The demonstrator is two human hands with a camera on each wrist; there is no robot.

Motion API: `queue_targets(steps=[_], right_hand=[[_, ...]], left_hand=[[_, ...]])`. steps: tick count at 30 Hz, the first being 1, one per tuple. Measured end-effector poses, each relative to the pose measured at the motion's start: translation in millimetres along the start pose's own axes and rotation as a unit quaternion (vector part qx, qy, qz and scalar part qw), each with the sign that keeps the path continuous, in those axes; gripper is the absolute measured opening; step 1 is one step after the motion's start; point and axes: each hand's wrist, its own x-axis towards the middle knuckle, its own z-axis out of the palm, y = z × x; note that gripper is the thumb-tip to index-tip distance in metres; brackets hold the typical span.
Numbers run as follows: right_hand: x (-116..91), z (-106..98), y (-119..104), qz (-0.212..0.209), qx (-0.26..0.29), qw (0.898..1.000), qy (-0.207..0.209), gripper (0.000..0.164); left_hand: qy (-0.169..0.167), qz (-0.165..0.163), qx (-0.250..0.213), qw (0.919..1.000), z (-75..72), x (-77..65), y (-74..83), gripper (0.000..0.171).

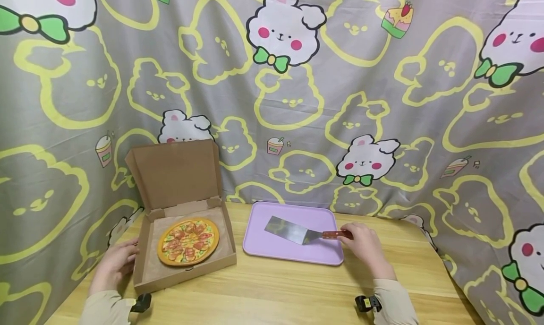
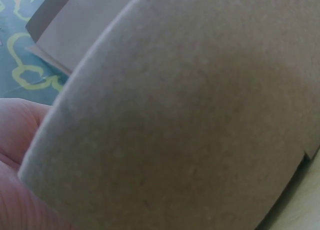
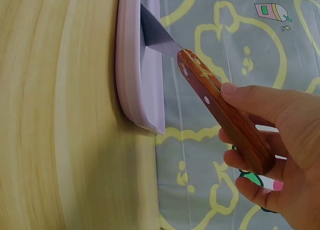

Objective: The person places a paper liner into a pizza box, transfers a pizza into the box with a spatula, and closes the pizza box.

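My right hand [image 1: 363, 244] holds the wooden handle [image 3: 225, 112] of a metal spatula [image 1: 286, 229], thumb on top and fingers beneath. Its flat blade lies over a purple tray [image 1: 272, 255]. At the left, an open cardboard pizza box [image 1: 187, 278] stands with its lid [image 1: 176, 176] up. Inside it is a round toy-like pizza [image 1: 188, 242] with a tan crust on brown paper. Against the box's left side rests my left hand [image 1: 114, 263], its fingers along the wall. The left wrist view is mostly filled by the box's cardboard wall [image 2: 175, 115], which hides most of that hand.
Box and tray stand side by side on a light wooden table [image 1: 289, 292], a narrow gap between them. Behind and around hangs a grey curtain [image 1: 297, 141] with bunny prints, close to the table's back edge and the raised lid.
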Motion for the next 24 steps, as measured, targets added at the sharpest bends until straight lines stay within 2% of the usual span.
queue_targets(steps=[12,24], right_hand=[[-1.8,-3.7,3.3,0.005,0.001,1.0,0.006,0.026],[-2.0,-8.5,1.9,0.032,0.009,0.999,0.009,0.032]], left_hand=[[-0.004,-0.001,0.0,1.0,-1.1,-0.7,-0.7,0.067],[0.005,0.001,0.003,1.0,1.5,-0.9,1.3,0.066]])
